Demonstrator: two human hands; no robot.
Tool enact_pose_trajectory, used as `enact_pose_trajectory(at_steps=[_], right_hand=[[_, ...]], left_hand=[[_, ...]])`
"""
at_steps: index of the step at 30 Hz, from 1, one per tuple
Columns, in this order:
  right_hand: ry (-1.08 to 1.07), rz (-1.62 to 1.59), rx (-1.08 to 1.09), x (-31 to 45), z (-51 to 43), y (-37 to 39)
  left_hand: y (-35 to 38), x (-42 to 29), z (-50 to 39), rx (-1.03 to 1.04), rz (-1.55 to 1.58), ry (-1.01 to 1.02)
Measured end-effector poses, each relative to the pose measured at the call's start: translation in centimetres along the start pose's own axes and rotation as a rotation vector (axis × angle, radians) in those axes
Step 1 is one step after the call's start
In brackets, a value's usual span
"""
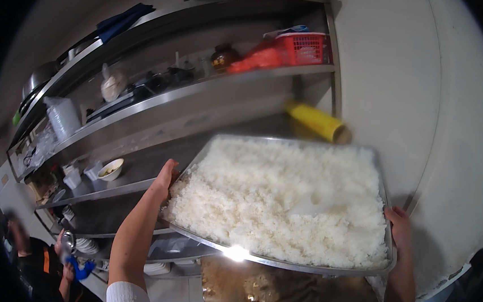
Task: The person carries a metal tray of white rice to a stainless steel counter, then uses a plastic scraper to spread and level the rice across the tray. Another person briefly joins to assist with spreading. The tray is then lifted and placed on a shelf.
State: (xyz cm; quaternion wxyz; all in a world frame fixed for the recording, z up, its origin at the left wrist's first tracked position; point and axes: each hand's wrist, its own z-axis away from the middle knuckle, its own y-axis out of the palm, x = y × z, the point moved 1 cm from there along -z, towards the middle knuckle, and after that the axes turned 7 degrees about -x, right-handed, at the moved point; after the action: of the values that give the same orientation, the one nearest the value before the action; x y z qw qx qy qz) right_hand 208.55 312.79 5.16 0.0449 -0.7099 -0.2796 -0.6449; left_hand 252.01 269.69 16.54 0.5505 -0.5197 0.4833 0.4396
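Both my hands carry a wide rectangular metal tray [321, 269] heaped with cooked white rice [280, 196]. My left hand [167, 177] grips its left edge, thumb up near the back corner. On the opposite side, my right hand [399, 227] holds the right rim with the thumb on the edge. The fingers beneath the tray are hidden. A whitish hazy patch lies on the rice toward the right. The tray's far side reaches over or up to a steel counter [155, 163]; I cannot tell whether it touches.
Behind the tray lies a yellow roll [316, 120]. A white bowl [111, 169] stands on the counter. The shelf above holds a red plastic basket [302, 48], a brown jar [224, 57] and plastic bags. At lower left, a person [39, 263] holds a metal bowl [68, 241]. A wall rises on the right.
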Motion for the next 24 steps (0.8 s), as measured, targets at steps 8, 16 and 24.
enact_pose_trajectory(at_steps=[8, 16, 24], right_hand=[[0.001, -0.014, -0.060, -0.8, 0.5, 1.3], [0.050, -0.014, -0.082, 1.1, 3.0, 5.4], [-0.076, -0.151, -0.029, 3.7, 5.8, 10.5]], left_hand=[[7.2, -2.1, -7.6, 0.117, -0.315, 0.039], [13.0, -3.0, -15.9, 0.166, -0.360, 0.145], [12.3, -4.3, -19.4, 0.248, -0.526, 0.286]])
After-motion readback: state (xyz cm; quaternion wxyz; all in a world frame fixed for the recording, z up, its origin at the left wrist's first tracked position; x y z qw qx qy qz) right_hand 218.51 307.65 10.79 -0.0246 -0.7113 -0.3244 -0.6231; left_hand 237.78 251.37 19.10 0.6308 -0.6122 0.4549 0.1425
